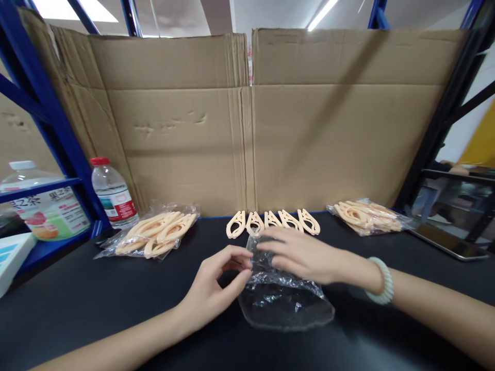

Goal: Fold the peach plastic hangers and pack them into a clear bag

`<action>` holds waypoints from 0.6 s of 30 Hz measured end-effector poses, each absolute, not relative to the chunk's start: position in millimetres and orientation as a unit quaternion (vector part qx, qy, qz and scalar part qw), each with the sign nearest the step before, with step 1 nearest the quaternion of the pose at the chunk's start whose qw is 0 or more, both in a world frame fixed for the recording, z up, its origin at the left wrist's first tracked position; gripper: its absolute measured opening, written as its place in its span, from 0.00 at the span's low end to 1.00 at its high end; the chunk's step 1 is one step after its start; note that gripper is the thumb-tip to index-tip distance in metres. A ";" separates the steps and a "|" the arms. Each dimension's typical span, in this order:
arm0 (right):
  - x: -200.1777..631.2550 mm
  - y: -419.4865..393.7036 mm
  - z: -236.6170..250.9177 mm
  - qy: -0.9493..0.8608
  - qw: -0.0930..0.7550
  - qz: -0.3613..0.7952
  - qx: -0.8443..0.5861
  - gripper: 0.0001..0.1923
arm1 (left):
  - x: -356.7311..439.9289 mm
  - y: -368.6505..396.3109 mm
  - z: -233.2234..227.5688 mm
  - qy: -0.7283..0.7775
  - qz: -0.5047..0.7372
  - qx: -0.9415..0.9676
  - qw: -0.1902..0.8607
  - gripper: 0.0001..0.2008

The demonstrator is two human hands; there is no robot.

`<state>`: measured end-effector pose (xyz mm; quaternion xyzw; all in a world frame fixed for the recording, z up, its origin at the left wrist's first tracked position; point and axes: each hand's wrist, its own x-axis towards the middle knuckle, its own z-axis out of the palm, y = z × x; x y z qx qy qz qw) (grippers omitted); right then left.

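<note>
A clear plastic bag (pixel 286 309) lies crinkled on the black table in front of me, its wide end towards me. My left hand (pixel 216 283) is at the bag's left edge, thumb and fingers curled together on the film. Over the bag's far part, my right hand (pixel 305 252) reaches in from the right with its fingers stretched and apart; a pale beaded bracelet is on that wrist. Just beyond stand several peach plastic clip-like pieces with oval loops (pixel 235 224) in a row, some partly hidden by my right fingers.
Filled clear bags of similar peach pieces lie at the left (pixel 158 232) and right (pixel 367 216). A red-capped water bottle (pixel 114 196) stands at the left beside a blue rack post. Cardboard panels (pixel 174 129) wall off the back. A flat dark phone-like device (pixel 448 241) lies far right.
</note>
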<state>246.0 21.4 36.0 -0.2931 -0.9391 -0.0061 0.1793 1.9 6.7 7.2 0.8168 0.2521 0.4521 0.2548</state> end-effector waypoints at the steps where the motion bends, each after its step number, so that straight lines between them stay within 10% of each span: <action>1: 254.2 34.8 39.1 -0.930 0.197 -0.015 -0.311 0.19 | 2.6 10.7 5.6 0.269 0.457 0.788 0.314 0.07; 8: 341.3 124.0 23.1 -0.881 0.113 -0.065 -0.455 0.22 | 3.4 27.3 -1.6 0.326 0.465 0.675 0.471 0.11; 18: 382.8 79.2 18.3 -0.863 0.028 -0.051 -0.502 0.22 | 2.3 9.3 8.2 0.239 0.349 0.856 0.299 0.04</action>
